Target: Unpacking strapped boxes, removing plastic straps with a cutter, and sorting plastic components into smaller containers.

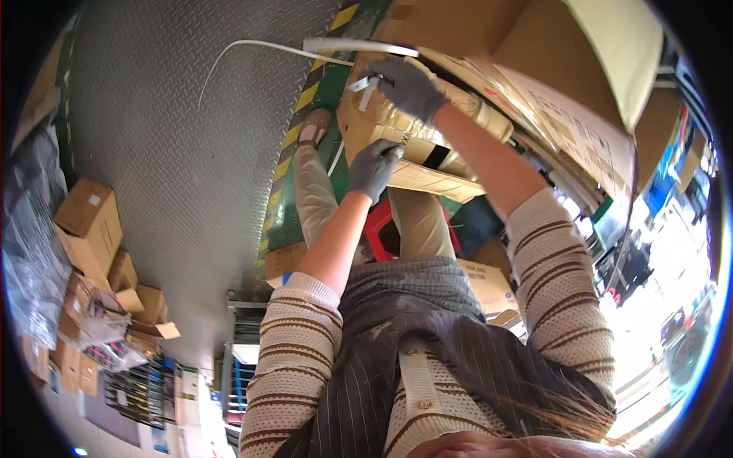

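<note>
My left hand (375,169), in a grey glove, is closed with its fingertips near the lower edge of a taped cardboard box (424,176); whether it holds something small is unclear. My right hand (404,89), also gloved in grey, grips a small tool with a flat, pale blade (359,85) above the box's far part. A white plastic strap (257,43) arches out from beside the box over the metal floor. Brown tape-wrapped bundles (458,109) lie on the box, along with a black strip (436,156).
A large open carton (550,63) stands at the upper right. Yellow-and-black floor tape (292,134) borders the diamond-plate floor (189,137). A red stool (378,226) is beneath the box. Several cartons (89,229) and plastic-wrapped goods (34,229) stand at the left.
</note>
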Motion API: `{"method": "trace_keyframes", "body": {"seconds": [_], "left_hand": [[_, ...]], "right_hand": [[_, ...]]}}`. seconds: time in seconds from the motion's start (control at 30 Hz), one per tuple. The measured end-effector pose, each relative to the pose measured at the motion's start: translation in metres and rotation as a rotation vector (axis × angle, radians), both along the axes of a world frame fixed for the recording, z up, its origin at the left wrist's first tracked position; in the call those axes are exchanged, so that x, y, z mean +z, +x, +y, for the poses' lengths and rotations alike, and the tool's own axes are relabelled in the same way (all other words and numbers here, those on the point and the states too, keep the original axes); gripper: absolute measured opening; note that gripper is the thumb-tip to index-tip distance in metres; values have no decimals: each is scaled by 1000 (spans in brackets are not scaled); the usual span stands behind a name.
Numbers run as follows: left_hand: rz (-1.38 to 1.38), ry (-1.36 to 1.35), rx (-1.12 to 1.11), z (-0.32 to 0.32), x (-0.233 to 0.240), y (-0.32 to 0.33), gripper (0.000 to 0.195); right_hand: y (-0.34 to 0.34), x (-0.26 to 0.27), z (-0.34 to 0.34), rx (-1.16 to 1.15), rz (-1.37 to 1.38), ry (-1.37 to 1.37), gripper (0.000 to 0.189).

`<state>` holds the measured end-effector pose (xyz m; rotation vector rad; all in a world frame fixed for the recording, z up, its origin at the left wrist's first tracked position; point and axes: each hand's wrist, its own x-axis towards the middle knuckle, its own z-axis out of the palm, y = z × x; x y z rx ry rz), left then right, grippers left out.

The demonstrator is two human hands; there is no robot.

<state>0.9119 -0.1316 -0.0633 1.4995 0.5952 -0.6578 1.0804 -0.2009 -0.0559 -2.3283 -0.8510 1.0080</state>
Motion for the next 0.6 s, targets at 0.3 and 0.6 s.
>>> {"method": "trace_keyframes", "body": {"seconds": [0.3, 0.6], "left_hand": [[-690, 832, -608, 13, 39, 102, 39], [-833, 821, -765, 36, -39, 202, 46]], "right_hand": [[-161, 89, -108, -1336, 880, 398, 15], [-202, 209, -311, -1482, -224, 151, 31]]}}
